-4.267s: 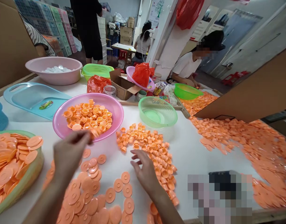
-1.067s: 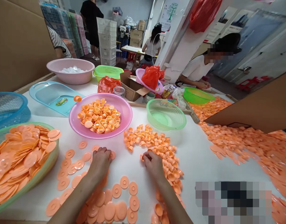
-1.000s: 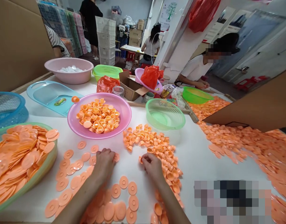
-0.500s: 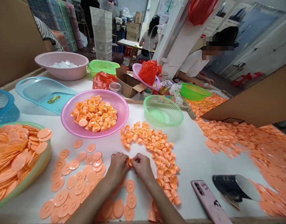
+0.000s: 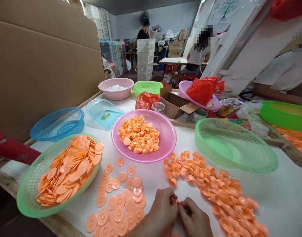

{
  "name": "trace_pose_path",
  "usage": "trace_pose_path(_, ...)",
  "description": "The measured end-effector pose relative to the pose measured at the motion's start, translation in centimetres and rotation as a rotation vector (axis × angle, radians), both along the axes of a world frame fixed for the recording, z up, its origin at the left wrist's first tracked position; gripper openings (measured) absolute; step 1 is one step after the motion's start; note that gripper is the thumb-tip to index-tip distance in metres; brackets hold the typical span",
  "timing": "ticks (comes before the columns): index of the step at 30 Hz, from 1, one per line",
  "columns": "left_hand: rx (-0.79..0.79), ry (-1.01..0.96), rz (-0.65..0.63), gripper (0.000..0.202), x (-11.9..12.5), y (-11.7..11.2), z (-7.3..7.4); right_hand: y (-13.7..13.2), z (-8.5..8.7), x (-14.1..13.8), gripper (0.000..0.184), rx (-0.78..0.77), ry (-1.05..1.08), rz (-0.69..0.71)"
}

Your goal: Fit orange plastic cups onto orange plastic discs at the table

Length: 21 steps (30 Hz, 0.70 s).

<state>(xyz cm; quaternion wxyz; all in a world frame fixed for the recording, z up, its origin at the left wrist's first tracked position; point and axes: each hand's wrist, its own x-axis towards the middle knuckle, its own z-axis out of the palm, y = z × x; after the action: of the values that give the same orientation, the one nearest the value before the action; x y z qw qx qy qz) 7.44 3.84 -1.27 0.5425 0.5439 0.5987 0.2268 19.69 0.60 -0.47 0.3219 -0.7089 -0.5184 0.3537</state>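
Note:
My left hand (image 5: 163,203) and my right hand (image 5: 194,217) meet at the front of the white table, fingertips pinched together. Between them is a small orange plastic piece (image 5: 176,201), mostly covered by my fingers, so its exact shape cannot be made out. Flat orange discs (image 5: 119,213) with a raised ring lie scattered left of my left hand. To the right of my hands spreads a heap of small orange plastic cups (image 5: 210,184). A pink basin (image 5: 169,144) beyond my hands holds more orange cup-shaped pieces.
A green basket (image 5: 25,197) full of orange discs stands at the left, near a blue basket (image 5: 37,131) and a light-blue tray (image 5: 116,115). Another green basket (image 5: 269,161) sits at the right. Behind are a cardboard box (image 5: 173,107) and several people.
The view has swung left, so everything appears further right, and the phone and mug have left the picture. Both hands stay together on the small orange piece.

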Motion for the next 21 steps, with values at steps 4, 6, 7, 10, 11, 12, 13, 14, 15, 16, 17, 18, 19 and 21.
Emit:
trace_pose_path(4, -0.102, -0.034, 0.021, 0.021, 0.0, 0.4, 0.7, 0.2, -0.6, -0.1, 0.027, -0.087, 0.086, -0.031)
trace_pose_path(6, -0.107, -0.027, 0.043, 0.015, 0.1, 0.5, 1.2, 0.2, -1.0, -0.3, 0.028, -0.122, 0.158, -0.056)
trace_pose_path(7, -0.101, -0.033, 0.051, 0.014, 0.1, 0.5, 1.4, 0.2, -1.0, -0.4, 0.029, -0.123, 0.19, -0.065)
trace_pose_path(10, -0.072, -0.078, 0.048, 0.015, -0.4, 0.5, 1.8, -0.2, -0.7, -0.8, 0.03, -0.058, 0.217, -0.104)
trace_pose_path(11, -0.06, -0.093, 0.04, 0.018, -0.8, 0.4, 1.8, -0.5, -0.5, -0.9, 0.03, -0.027, 0.22, -0.124)
trace_pose_path(12, -0.047, -0.104, 0.032, 0.022, -1.2, 0.3, 1.8, -0.8, -0.3, -1.0, 0.031, -0.004, 0.236, -0.14)
trace_pose_path(13, -0.032, -0.109, 0.027, 0.026, -1.8, 0.2, 1.8, -1.1, 0.0, -1.2, 0.031, 0.01, 0.268, -0.153)
trace_pose_path(14, -0.008, -0.113, 0.025, 0.029, -2.4, 0.0, 1.9, -1.4, 0.3, -1.4, 0.032, 0.016, 0.316, -0.161)
trace_pose_path(15, 0.021, -0.127, 0.025, 0.032, -3.0, -0.2, 2.1, -1.7, 0.7, -1.5, 0.033, 0.013, 0.372, -0.165)
trace_pose_path(16, 0.047, -0.16, 0.022, 0.033, -3.7, -0.5, 2.4, -2.0, 1.1, -1.7, 0.033, 0.012, 0.423, -0.166)
trace_pose_path(17, 0.062, -0.218, 0.004, 0.033, -4.3, -0.9, 2.9, -2.3, 1.6, -1.9, 0.034, 0.018, 0.462, -0.162)
trace_pose_path(18, 0.07, -0.296, -0.022, 0.032, -4.8, -1.3, 3.5, -2.6, 2.1, -2.2, 0.034, 0.035, 0.486, -0.155)
trace_pose_path(19, 0.071, -0.383, -0.05, 0.031, -5.3, -1.9, 4.3, -2.9, 2.8, -2.4, 0.034, 0.061, 0.493, -0.146)
trace_pose_path(21, 0.06, -0.528, -0.071, 0.028, -6.1, -3.0, 6.0, -3.6, 4.1, -3.0, 0.031, 0.12, 0.463, -0.112)
